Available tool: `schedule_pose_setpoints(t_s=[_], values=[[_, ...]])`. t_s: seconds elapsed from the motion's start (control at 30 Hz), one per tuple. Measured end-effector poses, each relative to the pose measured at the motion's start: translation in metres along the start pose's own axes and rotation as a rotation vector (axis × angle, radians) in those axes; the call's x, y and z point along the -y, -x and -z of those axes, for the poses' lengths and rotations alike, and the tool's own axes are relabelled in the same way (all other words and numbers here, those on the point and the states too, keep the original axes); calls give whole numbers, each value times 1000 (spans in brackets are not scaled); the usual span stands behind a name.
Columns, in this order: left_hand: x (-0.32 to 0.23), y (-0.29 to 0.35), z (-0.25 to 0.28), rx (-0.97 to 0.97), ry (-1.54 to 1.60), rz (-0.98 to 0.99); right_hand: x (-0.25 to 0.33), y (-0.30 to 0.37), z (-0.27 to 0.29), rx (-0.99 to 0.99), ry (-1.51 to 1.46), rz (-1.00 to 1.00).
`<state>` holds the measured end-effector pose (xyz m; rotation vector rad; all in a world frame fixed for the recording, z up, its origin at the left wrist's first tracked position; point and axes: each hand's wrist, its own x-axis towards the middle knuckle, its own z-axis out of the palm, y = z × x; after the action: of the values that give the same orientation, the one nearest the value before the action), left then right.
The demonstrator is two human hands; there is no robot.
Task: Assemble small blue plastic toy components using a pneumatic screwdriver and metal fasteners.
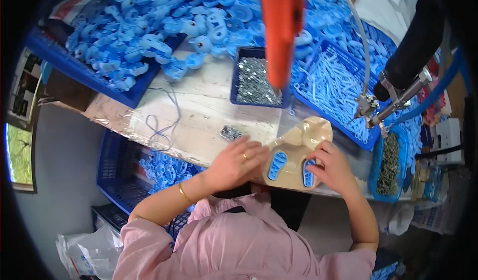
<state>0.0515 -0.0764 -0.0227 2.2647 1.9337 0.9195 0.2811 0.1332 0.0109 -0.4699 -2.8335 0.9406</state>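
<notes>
A tan moulded fixture (297, 143) with rounded hollows lies at the table's near edge. Two blue sole-shaped plastic parts sit in its lower hollows, a left part (277, 166) and a right part (308, 174). My right hand (332, 166) has its fingers bent around the top of the right part, thumb and fingertips on it. My left hand (238, 163), with a ring and a bangle on that arm, reaches its stretched fingers to the fixture's left side and holds nothing visible. A small pile of screws (230, 132) lies just beyond the left hand.
An orange power screwdriver (283, 36) hangs above the table. Behind stand a dark tray of screws (233, 88), a blue basket of light-blue strips (366, 141) and heaped blue parts (149, 36). A blue tub of screws (384, 196) and a metal-jointed arm (393, 103) are at right.
</notes>
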Motion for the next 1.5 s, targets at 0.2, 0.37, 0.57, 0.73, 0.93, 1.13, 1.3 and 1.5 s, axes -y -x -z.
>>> schedule_pose_setpoints(t_s=[0.2, 0.37, 0.57, 0.73, 0.93, 1.13, 1.3, 1.5], values=[[137, 4, 69, -351, -358, 298, 25, -8, 11, 69, -162, -166], [258, 16, 174, -267, -1086, 498, 23, -13, 3, -43, -183, -182], [303, -2, 186, 83, -876, 771, 10, -17, -23, -224, -44, -93], [264, -37, 153, -73, -594, 410, 7, -15, -28, -274, -5, -99], [284, -66, 210, -422, -508, 606, 8, -13, -29, -275, 42, -148], [370, -21, 288, -10, -1125, 1334, 5, -15, -38, -328, -6, -186], [347, -28, 285, 37, -1070, 1445, -1, -15, -40, -375, -83, -187], [355, -43, 221, 3, -1066, 1072, -6, -17, -45, -401, -118, -197]])
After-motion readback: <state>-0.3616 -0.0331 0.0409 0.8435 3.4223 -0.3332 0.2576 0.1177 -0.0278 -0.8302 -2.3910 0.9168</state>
